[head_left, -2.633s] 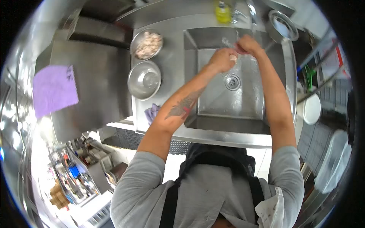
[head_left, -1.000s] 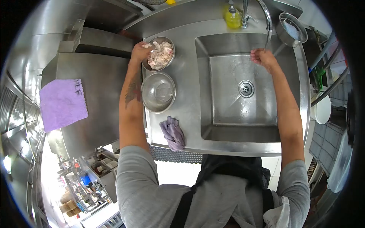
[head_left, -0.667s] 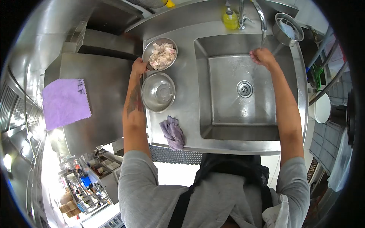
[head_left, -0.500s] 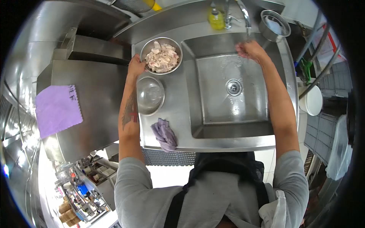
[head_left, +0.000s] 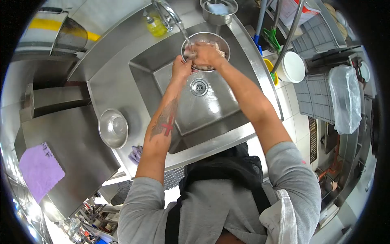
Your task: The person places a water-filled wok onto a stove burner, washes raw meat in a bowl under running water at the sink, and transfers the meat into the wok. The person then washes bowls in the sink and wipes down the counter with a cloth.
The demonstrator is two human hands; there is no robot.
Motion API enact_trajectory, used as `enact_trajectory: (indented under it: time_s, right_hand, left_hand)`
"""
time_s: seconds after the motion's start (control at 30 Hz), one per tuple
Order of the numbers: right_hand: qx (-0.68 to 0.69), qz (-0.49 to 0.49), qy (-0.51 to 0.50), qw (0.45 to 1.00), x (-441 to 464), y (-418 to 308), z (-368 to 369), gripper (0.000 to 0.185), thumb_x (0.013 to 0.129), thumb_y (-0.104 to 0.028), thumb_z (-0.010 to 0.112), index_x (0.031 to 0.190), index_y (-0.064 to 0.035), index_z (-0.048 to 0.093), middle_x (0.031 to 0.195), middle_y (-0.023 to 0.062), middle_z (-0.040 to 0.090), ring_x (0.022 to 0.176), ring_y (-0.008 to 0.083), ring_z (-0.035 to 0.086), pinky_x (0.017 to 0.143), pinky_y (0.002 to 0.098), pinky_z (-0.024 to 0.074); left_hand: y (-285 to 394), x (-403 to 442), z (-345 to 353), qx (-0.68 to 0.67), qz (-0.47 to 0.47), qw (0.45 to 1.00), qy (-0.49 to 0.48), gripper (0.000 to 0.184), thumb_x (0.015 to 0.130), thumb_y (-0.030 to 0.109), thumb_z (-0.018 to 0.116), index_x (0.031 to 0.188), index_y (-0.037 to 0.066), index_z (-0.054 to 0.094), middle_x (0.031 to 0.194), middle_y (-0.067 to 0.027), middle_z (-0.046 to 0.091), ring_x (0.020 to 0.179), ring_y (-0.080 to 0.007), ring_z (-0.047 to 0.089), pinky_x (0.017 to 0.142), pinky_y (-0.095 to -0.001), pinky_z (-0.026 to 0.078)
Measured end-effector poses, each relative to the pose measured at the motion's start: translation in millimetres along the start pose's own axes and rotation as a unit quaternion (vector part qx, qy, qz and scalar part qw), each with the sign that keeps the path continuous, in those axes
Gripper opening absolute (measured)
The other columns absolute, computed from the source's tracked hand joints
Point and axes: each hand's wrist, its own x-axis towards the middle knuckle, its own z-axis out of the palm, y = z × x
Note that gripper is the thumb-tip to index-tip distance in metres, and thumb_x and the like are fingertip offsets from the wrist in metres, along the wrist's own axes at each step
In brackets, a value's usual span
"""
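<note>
Meat pieces (head_left: 220, 52), pale and partly covered, lie in a steel bowl (head_left: 226, 42) in the far part of the sink (head_left: 219, 112), beneath the faucet (head_left: 174, 15). The left hand (head_left: 181, 67) has its grip clamped on the bowl's left rim, an arrangement that probably steadies the vessel against the right hand (head_left: 205, 55). That hand reaches inside, among the pieces; its fingertips are obscured, so whether its grip is together or apart cannot be told. Placement below the spout seems to let the water stream (head_left: 186, 37) fall within the rim, while the sink catches overflow near the drain (head_left: 199, 87). On the tabletop (head_left: 118, 89), a second bowl (head_left: 113, 128) and a crumpled cloth (head_left: 136, 155) sit leftward, apparently away from splashes.
</note>
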Motion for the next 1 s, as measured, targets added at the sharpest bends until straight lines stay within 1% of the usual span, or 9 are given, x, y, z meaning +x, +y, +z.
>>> enact_trajectory:
  time_s: [0.07,0.1,0.23,0.4,0.5,0.6,0.67,0.87,1.0]
  right_hand:
    - [0.186,-0.164,-0.254,0.935,9.6,34.3,-2.1,0.055,0.078,-0.04,0.068,0.127,-0.0182,0.057,0.124,0.0132,0.059,0.121,0.0351,0.052,0.101,0.0428,0.0416]
    - [0.08,-0.193,-0.248,0.946,4.9,37.2,-24.3,0.066,0.074,-0.033,0.071,0.135,-0.0199,0.049,0.137,0.0213,0.047,0.129,0.0357,0.044,0.104,0.0438,0.0396]
    - [-0.054,-0.074,-0.101,0.991,-19.6,45.5,-8.0,0.08,0.069,-0.029,0.073,0.141,-0.0275,0.038,0.134,0.0225,0.046,0.121,0.0409,0.048,0.098,0.0489,0.0427]
    - [-0.051,-0.019,-0.044,0.998,1.1,27.6,18.0,0.065,0.073,-0.023,0.071,0.133,-0.0264,0.046,0.127,0.0173,0.05,0.116,0.0441,0.052,0.091,0.0571,0.044]
    - [0.018,-0.081,-0.12,0.989,34.1,26.2,39.6,0.055,0.07,-0.014,0.069,0.123,-0.0196,0.056,0.111,0.0171,0.06,0.102,0.0376,0.061,0.087,0.0438,0.0492]
    - [0.119,-0.231,-0.31,0.915,55.2,14.2,6.5,0.049,0.071,-0.01,0.066,0.119,-0.0171,0.061,0.115,0.0147,0.063,0.108,0.0341,0.059,0.089,0.0426,0.049]
    - [0.197,-0.223,-0.317,0.901,58.6,10.4,-8.8,0.041,0.072,-0.009,0.063,0.113,-0.0161,0.066,0.111,0.0154,0.066,0.108,0.0332,0.06,0.088,0.0428,0.0489]
    - [0.021,-0.101,-0.049,0.993,29.8,18.2,-34.6,0.027,0.081,-0.016,0.058,0.104,-0.0068,0.07,0.097,0.0219,0.067,0.092,0.0397,0.064,0.084,0.0465,0.0511]
    - [0.118,0.011,0.041,0.992,-49.7,-6.5,-47.2,0.045,0.08,-0.027,0.067,0.11,0.006,0.061,0.109,0.0278,0.061,0.104,0.0388,0.06,0.089,0.0461,0.0489]
  left_hand:
    - [-6.3,8.5,-1.0,0.0,-0.047,0.999,0.005,0.012,0.088,0.008,0.057,0.09,0.001,0.048,0.069,-0.0109,0.061,0.051,-0.0177,0.064,0.04,-0.0265,0.045]
    - [-4.3,7.6,-1.6,-0.004,-0.052,0.999,0.002,0.013,0.087,0.006,0.058,0.088,0.002,0.046,0.067,-0.0097,0.059,0.049,-0.017,0.062,0.039,-0.0271,0.046]
    - [-2.3,4.3,3.3,0.009,0.011,1.0,0.015,0.018,0.084,0.003,0.059,0.084,0.002,0.041,0.069,-0.0102,0.057,0.05,-0.0164,0.06,0.039,-0.0292,0.049]
    - [-4.5,-14.3,25.6,-0.03,0.024,0.998,0.052,0.014,0.086,0.003,0.057,0.085,0.003,0.043,0.071,-0.0102,0.058,0.054,-0.019,0.064,0.04,-0.0277,0.046]
    - [-6.3,-12.4,16.7,0.013,0.012,0.996,0.086,0.013,0.089,0.003,0.056,0.086,0.004,0.043,0.07,-0.0101,0.058,0.056,-0.0207,0.066,0.041,-0.0256,0.043]
    - [-19.7,-2.7,-11.1,0.038,-0.02,0.995,0.094,0.02,0.091,0.006,0.058,0.082,0.007,0.04,0.07,-0.0122,0.06,0.057,-0.0227,0.067,0.041,-0.025,0.042]
    - [-24.5,-1.9,-22.7,0.002,-0.041,0.996,0.084,0.023,0.092,0.008,0.059,0.081,0.008,0.039,0.07,-0.0119,0.059,0.056,-0.0227,0.066,0.039,-0.0255,0.039]
    - [-30.7,-24.8,-25.1,-0.12,-0.03,0.992,0.025,0.015,0.089,0.003,0.055,0.087,0.007,0.041,0.074,-0.0131,0.061,0.058,-0.022,0.066,0.046,-0.0287,0.045]
    - [-9.7,-71.6,-12.1,-0.201,-0.022,0.979,0.041,0.013,0.089,0.002,0.055,0.09,0.007,0.043,0.075,-0.0141,0.062,0.058,-0.0218,0.064,0.051,-0.0307,0.046]
